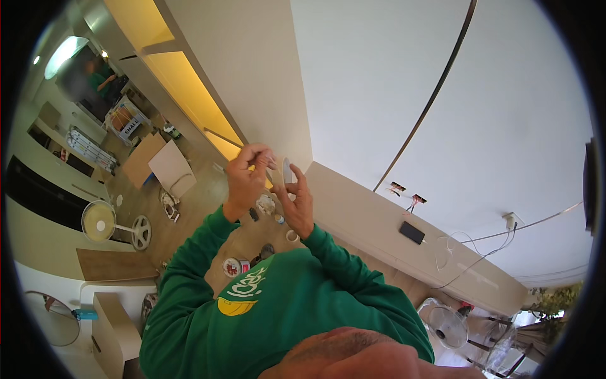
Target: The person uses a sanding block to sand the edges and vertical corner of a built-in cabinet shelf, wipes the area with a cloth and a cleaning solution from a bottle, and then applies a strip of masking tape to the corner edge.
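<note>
My two hands are raised close together in front of the beige cabinet side. In my right hand is a pale, round thing that looks like a roll of tape, held edge-on between thumb and fingers. Just left of it, my left hand is closed in a pinch, its fingertips near the roll's edge. A small whitish bit shows at those fingertips, too small to make out. Both forearms are in green sleeves.
Lit yellow shelves rise beside my left hand. A long ledge with a black phone runs right, below open wall sockets with bare wires. A fan, cardboard, a ladder and a tub stand about; a person is far left.
</note>
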